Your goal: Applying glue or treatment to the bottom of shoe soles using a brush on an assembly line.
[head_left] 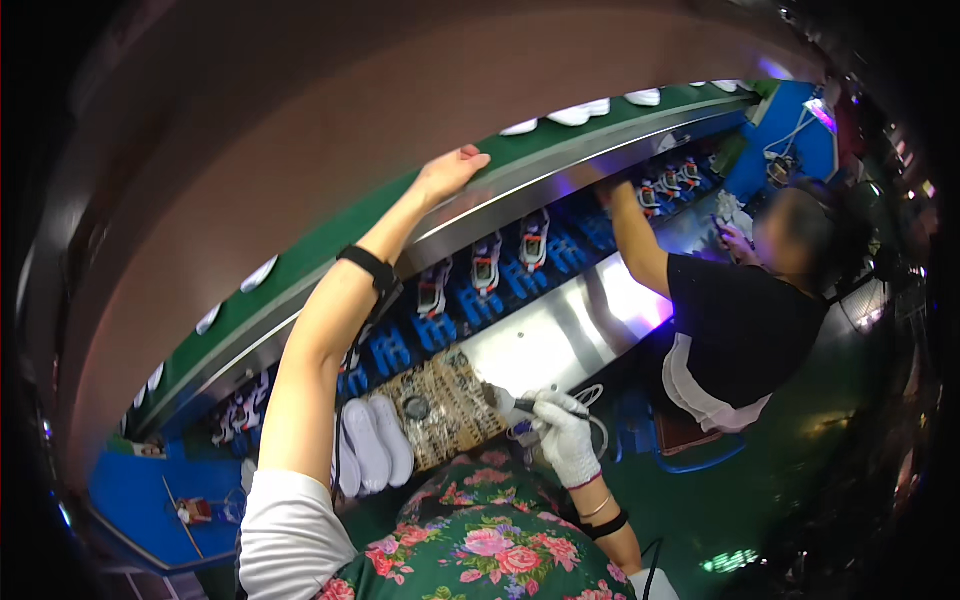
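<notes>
My bare left hand (455, 174) reaches over the green conveyor belt (345, 222), its fingers loosely bent and slightly apart with nothing seen in them. White shoe soles (264, 274) lie along the belt on both sides of it. My right hand (567, 440), in a white knitted glove, is closed around the dark handle of a brush (525, 404). The brush head hangs by the right edge of a worktop patch covered in brown, stained tape (450, 395). Left of that patch, several white soles (375, 445) stand side by side, close to my lap.
Below the belt's metal edge, a lower line carries shoe uppers (486, 265) on blue holders (480, 310). A bare metal worktop (545, 335) extends right toward a seated co-worker (745, 310) in black, whose arm reaches to that line. A white cable (602, 425) loops beside my glove.
</notes>
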A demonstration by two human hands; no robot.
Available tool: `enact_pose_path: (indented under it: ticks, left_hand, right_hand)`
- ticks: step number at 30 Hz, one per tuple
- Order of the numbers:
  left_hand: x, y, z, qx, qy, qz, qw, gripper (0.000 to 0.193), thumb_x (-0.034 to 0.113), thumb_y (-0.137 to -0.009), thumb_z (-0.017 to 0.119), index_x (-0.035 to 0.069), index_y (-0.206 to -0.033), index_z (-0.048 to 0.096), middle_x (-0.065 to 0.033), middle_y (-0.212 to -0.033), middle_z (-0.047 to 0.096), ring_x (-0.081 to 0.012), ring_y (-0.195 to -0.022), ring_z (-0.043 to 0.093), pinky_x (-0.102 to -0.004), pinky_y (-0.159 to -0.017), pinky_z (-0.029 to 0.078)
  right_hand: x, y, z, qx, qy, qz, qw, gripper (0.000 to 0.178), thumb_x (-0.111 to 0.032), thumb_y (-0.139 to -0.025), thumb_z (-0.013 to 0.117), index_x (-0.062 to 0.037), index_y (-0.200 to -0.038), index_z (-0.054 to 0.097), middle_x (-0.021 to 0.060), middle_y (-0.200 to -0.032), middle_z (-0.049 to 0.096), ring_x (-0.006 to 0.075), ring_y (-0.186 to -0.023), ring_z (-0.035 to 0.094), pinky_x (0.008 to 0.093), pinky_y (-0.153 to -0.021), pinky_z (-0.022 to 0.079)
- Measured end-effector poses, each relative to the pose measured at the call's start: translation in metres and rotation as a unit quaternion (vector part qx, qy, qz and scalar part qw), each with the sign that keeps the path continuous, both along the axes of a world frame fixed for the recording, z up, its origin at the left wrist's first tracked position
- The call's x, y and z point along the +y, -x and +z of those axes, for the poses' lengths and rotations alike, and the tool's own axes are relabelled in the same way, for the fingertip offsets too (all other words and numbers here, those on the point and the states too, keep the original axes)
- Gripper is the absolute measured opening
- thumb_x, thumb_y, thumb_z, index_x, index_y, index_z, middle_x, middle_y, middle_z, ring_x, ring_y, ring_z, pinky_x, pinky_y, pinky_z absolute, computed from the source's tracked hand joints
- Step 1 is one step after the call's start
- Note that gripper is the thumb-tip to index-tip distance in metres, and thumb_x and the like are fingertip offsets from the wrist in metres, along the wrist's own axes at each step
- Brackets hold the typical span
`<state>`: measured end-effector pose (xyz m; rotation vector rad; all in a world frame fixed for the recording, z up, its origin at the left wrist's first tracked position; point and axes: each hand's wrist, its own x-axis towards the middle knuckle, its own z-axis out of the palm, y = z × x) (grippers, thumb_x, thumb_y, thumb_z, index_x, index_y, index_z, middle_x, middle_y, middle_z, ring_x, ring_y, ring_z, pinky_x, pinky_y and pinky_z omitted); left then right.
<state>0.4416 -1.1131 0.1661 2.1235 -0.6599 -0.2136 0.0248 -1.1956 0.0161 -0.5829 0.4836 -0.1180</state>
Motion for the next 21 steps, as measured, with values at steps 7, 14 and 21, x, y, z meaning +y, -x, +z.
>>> enact_pose_path:
  ticks: [7,14,21]
  left_hand:
    - [-0.055,-0.093,-0.01,-0.32,-0.255,0.022,0.912,0.079,0.041,-0.078,0.076,0.004,-0.142,0.05,-0.0225,-0.137,0.056,-0.0354,-0.129,0.052,-0.0417,-0.109,0.04]
    - [0.022,-0.048,0.008,-0.235,-0.011,0.013,0.972,0.041,0.029,-0.076,0.085,0.005,-0.097,0.06,-0.0076,-0.092,0.061,-0.0191,-0.094,0.059,-0.0348,-0.085,0.047]
    - [0.196,0.119,-0.02,-0.156,0.172,0.242,0.942,0.013,0.012,-0.095,0.066,0.001,-0.093,0.059,-0.0056,-0.106,0.055,-0.0148,-0.095,0.055,-0.0295,-0.09,0.043]
  right_hand:
    - [-0.03,0.013,-0.007,0.042,0.002,-0.024,0.999,0.017,0.008,-0.085,0.065,0.0045,-0.1,0.072,0.0155,-0.099,0.074,0.0176,-0.077,0.069,0.0266,-0.067,0.056]
    - [-0.028,0.001,0.012,0.007,0.004,0.005,1.0,0.018,0.004,-0.087,0.067,0.0043,-0.104,0.072,0.0118,-0.091,0.073,0.0139,-0.069,0.063,0.0256,-0.064,0.05]
    - [-0.006,-0.017,0.036,-0.04,-0.003,0.065,0.997,0.014,0.004,-0.086,0.069,0.0011,-0.099,0.073,0.0105,-0.093,0.073,0.014,-0.072,0.064,0.0254,-0.065,0.05]
